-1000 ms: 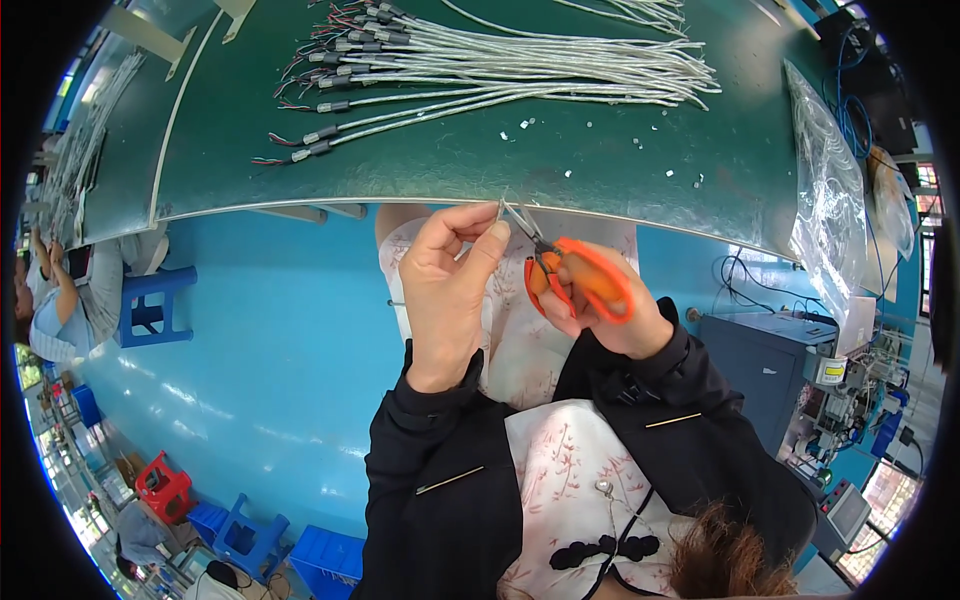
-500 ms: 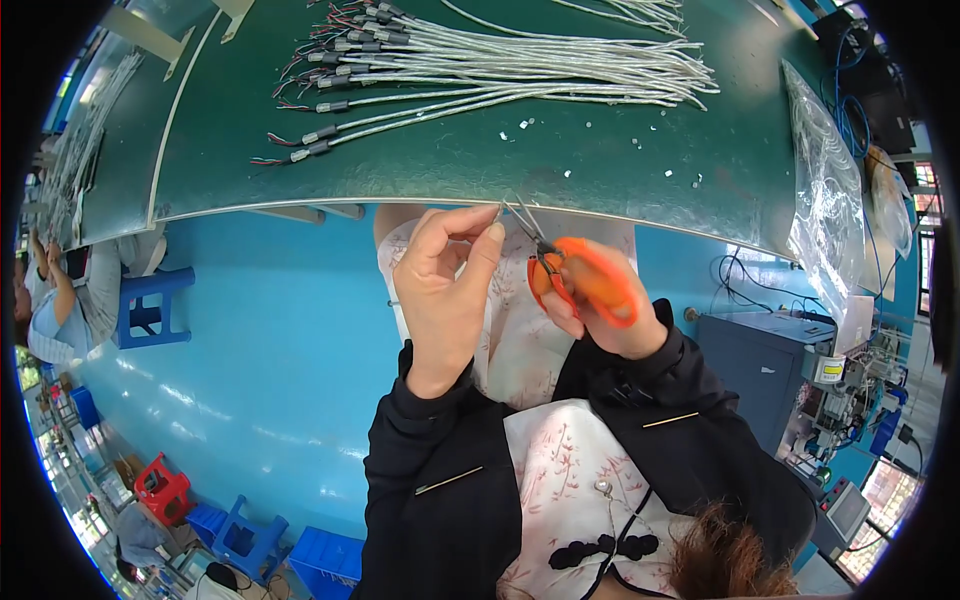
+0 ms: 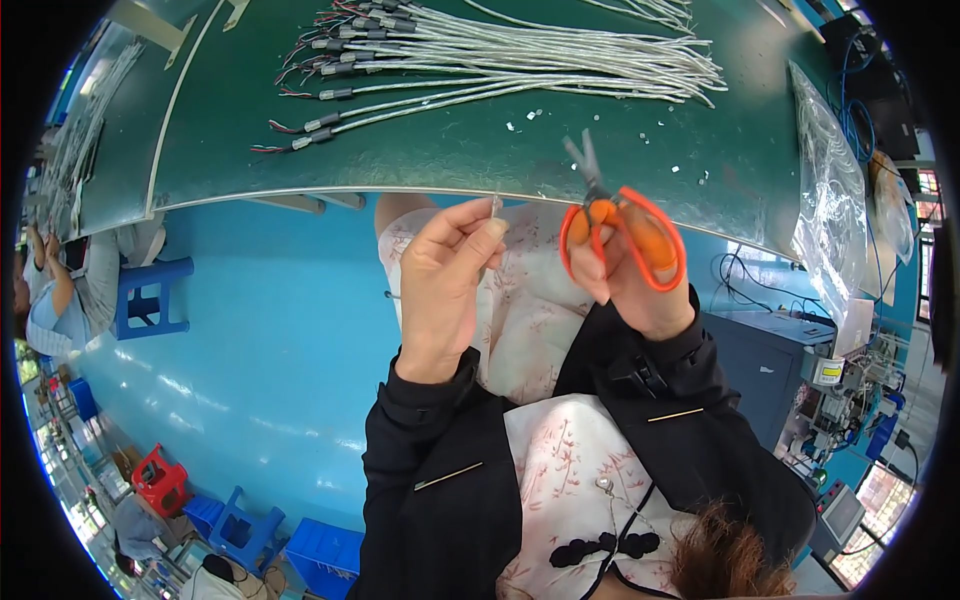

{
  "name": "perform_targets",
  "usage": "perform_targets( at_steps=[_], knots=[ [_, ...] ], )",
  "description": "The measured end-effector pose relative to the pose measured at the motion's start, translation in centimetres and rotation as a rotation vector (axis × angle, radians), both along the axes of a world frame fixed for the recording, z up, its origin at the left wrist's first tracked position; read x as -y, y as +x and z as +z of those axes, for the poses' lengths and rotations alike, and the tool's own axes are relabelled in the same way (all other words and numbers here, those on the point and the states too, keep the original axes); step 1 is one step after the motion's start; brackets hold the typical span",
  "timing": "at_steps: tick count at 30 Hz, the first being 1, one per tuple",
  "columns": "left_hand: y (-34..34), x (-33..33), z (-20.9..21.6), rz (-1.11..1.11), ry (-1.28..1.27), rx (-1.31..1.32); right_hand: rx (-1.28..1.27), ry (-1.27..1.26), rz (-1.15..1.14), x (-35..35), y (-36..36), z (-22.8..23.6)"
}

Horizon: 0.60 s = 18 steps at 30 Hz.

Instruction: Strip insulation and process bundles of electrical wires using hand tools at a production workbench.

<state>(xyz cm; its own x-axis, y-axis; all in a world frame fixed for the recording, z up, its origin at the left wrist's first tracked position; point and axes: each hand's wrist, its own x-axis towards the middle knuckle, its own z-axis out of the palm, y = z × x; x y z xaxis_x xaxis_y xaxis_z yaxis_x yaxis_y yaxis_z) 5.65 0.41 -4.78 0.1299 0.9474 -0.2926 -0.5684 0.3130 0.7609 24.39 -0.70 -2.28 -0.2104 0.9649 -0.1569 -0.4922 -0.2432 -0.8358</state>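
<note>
Thumb and forefinger of my left hand (image 3: 447, 270) pinch a thin, silvery cable end (image 3: 496, 206) just in front of the table edge; most of it is hidden by the fingers. My right hand (image 3: 645, 295) is closed round the orange handles of a pair of scissors (image 3: 600, 208). Their blades point up and away over the table edge, slightly parted and apart from the cable end. On the table beyond lies a bundle of silvery cables (image 3: 560, 60), with dark sleeves and loose thin wires at their left ends.
Small white scraps (image 3: 532, 115) are scattered on the green table (image 3: 400, 160). A clear plastic bag (image 3: 828, 190) hangs over its right end. To the right stands a grey cabinet (image 3: 755, 365) beside machinery. A blue stool (image 3: 152, 298) and another person (image 3: 60, 290) are at the left.
The scissors in my right hand have moved right and away from my left hand, turning more upright. My left hand stays near the table edge, still pinching the cable end.
</note>
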Motion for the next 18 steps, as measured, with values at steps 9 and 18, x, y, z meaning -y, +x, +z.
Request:
perform_targets(
  at_steps=[9, 18],
  knots=[
    [0.23, -0.80, -0.24, -0.017, 0.003, 0.091, -0.061, -0.168, 0.360, 0.99, -0.79, 0.17],
    [0.71, -0.88, 0.10, 0.003, 0.030, 0.063, -0.095, -0.154, 0.341, 0.64, -0.38, -0.19]
  ],
)
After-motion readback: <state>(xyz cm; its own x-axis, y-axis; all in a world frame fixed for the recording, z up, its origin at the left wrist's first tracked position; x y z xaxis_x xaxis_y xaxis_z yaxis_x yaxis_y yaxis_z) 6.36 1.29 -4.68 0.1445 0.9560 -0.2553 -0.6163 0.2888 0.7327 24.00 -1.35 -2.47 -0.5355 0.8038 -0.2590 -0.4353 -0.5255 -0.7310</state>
